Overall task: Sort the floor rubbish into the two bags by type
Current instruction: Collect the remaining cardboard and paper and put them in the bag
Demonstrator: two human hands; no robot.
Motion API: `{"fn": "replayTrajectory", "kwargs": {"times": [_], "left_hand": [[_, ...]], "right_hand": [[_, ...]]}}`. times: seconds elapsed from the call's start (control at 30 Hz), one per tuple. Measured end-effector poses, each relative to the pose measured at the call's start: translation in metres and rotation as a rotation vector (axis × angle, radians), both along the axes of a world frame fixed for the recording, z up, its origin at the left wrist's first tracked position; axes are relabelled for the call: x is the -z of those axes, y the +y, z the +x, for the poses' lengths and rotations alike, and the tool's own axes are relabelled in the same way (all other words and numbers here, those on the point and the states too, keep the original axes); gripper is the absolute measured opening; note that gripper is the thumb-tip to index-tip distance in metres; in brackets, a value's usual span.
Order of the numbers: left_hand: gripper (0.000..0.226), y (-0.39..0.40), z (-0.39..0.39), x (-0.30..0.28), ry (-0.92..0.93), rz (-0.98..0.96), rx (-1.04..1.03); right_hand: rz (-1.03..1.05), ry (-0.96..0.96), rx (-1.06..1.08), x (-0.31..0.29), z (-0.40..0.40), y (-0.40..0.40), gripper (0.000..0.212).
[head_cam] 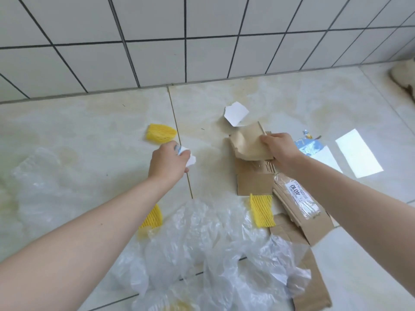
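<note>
My left hand (167, 163) grips a crumpled white paper scrap (189, 158) above the floor. My right hand (280, 151) pinches a torn brown cardboard piece (248, 142) and holds it over more cardboard pieces (254, 184). A white paper scrap (235, 113) lies beyond it. Yellow foam net pieces lie at the far left (160, 133), under my left forearm (152, 217) and beside the cardboard (262, 211). One clear plastic bag (202, 239) spreads in front of me, another clear bag (45, 176) lies at the left.
A white tiled wall (179, 41) bounds the far side of the floor. A blue and white wrapper (308, 144) lies at the right. Cardboard with a label reading 4010 (301, 205) rests under my right forearm. A beige object (404, 77) sits at the far right.
</note>
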State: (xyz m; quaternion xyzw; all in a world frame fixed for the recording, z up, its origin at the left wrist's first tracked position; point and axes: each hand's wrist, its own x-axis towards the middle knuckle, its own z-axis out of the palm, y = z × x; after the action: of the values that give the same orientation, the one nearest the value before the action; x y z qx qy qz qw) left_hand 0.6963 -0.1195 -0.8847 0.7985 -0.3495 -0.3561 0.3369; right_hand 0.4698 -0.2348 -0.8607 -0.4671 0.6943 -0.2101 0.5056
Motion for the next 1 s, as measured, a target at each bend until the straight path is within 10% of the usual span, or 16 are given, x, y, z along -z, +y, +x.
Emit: {"fn": "replayTrajectory", "kwargs": {"times": [0.13, 0.37, 1.0], "left_hand": [[0.015, -0.017, -0.051, -0.002, 0.431, 0.139, -0.071], [0.018, -0.043, -0.107, 0.007, 0.639, 0.146, -0.1], [0.038, -0.036, -0.058, -0.01, 0.541, 0.03, -0.275]], "right_hand": [[-0.038, 0.124, 0.142, 0.001, -0.041, -0.021, 0.022], [0.083, 0.139, 0.107, 0.021, -0.065, -0.022, 0.013], [0.03, -0.248, 0.132, -0.01, -0.074, -0.002, 0.015]]}}
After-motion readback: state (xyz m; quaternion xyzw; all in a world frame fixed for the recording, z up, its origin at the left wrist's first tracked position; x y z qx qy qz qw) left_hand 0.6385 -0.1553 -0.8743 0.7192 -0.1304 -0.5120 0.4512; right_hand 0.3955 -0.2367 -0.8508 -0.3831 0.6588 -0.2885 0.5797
